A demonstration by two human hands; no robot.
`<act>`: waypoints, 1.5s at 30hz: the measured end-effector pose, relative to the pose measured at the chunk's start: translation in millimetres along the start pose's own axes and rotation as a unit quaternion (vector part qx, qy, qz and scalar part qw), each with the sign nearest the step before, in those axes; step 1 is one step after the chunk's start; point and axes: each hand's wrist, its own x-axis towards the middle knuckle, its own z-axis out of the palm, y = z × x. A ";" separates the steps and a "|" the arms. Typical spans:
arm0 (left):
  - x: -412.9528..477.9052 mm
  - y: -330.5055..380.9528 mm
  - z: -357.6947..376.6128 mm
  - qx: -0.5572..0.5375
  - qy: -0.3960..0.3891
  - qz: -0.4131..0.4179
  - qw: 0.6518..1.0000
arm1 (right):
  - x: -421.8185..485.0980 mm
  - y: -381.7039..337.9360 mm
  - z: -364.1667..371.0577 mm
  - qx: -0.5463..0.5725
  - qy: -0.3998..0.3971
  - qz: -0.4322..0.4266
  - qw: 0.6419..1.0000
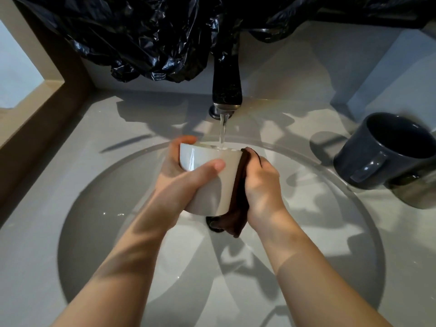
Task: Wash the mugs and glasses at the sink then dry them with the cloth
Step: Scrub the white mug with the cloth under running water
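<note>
White mug (207, 182), glossy and plain, is held over the sink (113, 208) under the tap (226, 90), whose water (223, 133) falls onto its rim. Its long axis tilts, with the mouth up and away toward the tap and the base down toward the person. The left hand (181, 182) grips its left side, fingers curled round the far wall and thumb across the near one. The right hand (263, 185) clamps a brown cloth (238, 208) against its right side. A dark mug (387, 156) sits on the surface (70, 142) at right.

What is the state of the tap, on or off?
On: a stream of water runs from the tap down onto the rim of the white mug held under it.
</note>
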 end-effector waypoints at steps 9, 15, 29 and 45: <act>0.0 1.0 -2.5 0.083 -0.046 0.056 0.994 | -0.3 -6.1 -11.0 0.028 -0.067 0.065 0.995; 10.4 -9.2 -0.7 -0.153 0.032 -0.136 0.978 | -21.7 9.2 10.3 -0.126 -0.116 -0.183 0.968; 6.0 -8.2 7.7 -0.200 0.062 -0.135 0.969 | -12.1 5.8 12.5 0.048 -0.040 -0.082 0.995; 4.0 -2.4 -19.2 0.088 -0.197 -0.164 0.962 | 5.9 -10.6 -16.4 -0.173 -0.133 -0.237 0.947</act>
